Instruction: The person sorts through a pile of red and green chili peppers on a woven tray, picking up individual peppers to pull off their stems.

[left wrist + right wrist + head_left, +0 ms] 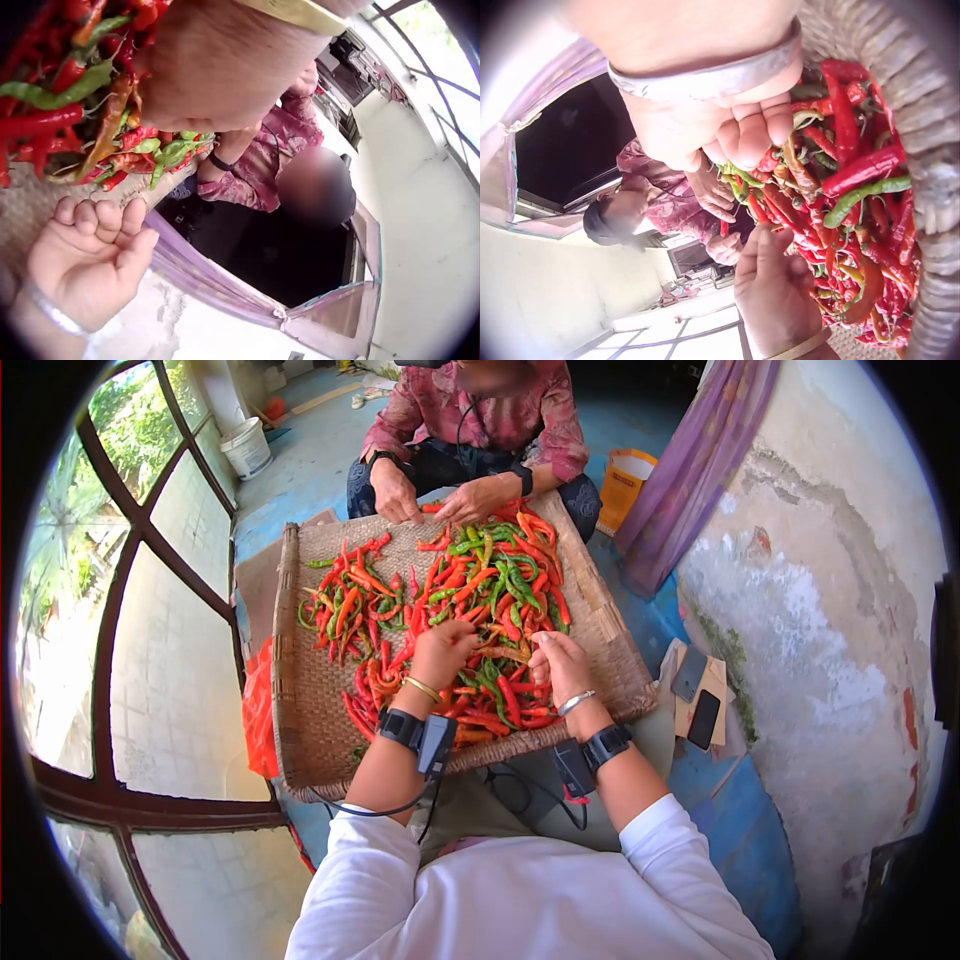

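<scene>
Red, green and orange chili peppers (513, 705) lie heaped in a shallow square woven basket (284, 690). My left hand (443, 656) is low over the middle of the heap, its fingers bent toward the right. In the right wrist view, the left thumb and forefinger stand close together; I cannot tell whether a pepper is pinched there. To its right, my right hand (562, 664) hangs over the heap's edge. The left wrist view shows the right palm (86, 281) turned up, fingers loosely curled around nothing.
Across the basket sits a person whose hands (478, 498) are at its far rim over peppers. A red plastic bag (260, 710) lies against the left side. Two phones (704, 718) rest on the right, near the wall. Left stands a dark-framed window (160, 550).
</scene>
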The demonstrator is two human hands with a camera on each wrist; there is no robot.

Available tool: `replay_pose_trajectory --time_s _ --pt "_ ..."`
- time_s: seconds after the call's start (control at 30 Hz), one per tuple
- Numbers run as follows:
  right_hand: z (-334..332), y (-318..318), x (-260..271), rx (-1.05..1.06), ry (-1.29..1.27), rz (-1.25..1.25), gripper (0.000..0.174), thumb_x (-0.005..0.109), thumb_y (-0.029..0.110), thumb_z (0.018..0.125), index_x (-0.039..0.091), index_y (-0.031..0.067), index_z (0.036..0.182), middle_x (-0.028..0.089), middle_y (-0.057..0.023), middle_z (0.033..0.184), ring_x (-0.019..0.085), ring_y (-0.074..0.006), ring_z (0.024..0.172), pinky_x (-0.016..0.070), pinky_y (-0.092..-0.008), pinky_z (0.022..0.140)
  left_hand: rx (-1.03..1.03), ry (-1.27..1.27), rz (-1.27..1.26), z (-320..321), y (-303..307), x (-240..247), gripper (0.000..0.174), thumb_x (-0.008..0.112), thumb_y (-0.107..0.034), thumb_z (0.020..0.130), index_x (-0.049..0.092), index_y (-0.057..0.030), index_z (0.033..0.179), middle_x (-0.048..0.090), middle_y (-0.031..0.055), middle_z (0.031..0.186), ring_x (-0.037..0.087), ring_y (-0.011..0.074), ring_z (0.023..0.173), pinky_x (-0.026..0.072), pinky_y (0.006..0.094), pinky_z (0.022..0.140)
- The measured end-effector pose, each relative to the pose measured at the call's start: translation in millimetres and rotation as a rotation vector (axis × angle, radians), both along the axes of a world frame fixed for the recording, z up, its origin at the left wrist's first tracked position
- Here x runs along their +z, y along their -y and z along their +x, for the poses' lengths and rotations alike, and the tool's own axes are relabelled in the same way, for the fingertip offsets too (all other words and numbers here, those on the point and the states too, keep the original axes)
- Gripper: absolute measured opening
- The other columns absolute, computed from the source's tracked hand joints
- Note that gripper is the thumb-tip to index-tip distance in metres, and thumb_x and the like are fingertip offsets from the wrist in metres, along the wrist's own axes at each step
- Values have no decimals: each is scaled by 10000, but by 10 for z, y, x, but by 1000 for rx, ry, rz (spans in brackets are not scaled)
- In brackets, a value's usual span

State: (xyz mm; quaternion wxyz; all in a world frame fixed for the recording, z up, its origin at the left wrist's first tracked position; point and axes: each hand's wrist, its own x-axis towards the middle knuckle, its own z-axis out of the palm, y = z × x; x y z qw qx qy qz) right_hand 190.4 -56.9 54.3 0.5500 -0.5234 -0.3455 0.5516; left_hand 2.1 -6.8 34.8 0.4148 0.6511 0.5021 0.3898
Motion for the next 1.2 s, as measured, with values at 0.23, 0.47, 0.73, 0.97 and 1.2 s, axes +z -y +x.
replay_pose_trajectory --time_s 0.23,0.47,0.73,0.97,1.2 --pt "7 -7 -56 52 34 -33 182 490 220 806 534 44 787 501 -11 546 431 -62 411 345 -187 360 -465 -520 366 130 198 4 290 527 -23 642 570 -77 923 570 116 878 542 290 804 434 332 731" --pt "-27 0 -65 186 217 -64 181 490 200 796 537 26 801 520 -12 575 454 -65 438 369 -192 395 -444 -696 267 164 246 155 257 558 -83 652 573 -78 908 577 111 828 546 284 783 437 339 712" --pt "-58 -21 -106 201 277 167 295 461 283 810 540 17 911 552 -53 709 517 -88 582 408 -203 483 -191 67 99 194 186 77 113 542 -77 737 544 -27 838 571 65 698 539 161 569 428 250 502" --pt "-29 13 -56 253 93 -23 436 388 413 816 527 19 939 552 -57 762 527 -113 626 416 -207 524 -75 713 -440 264 180 121 105 467 -137 826 513 -60 771 548 -10 662 462 31 490 394 156 449" --pt "-95 19 -115 399 366 135 191 495 173 799 554 -8 817 542 -16 627 505 -91 532 425 -213 514 -199 753 -513 307 204 36 84 502 -160 812 523 -84 782 514 -37 596 435 26 465 376 142 424"
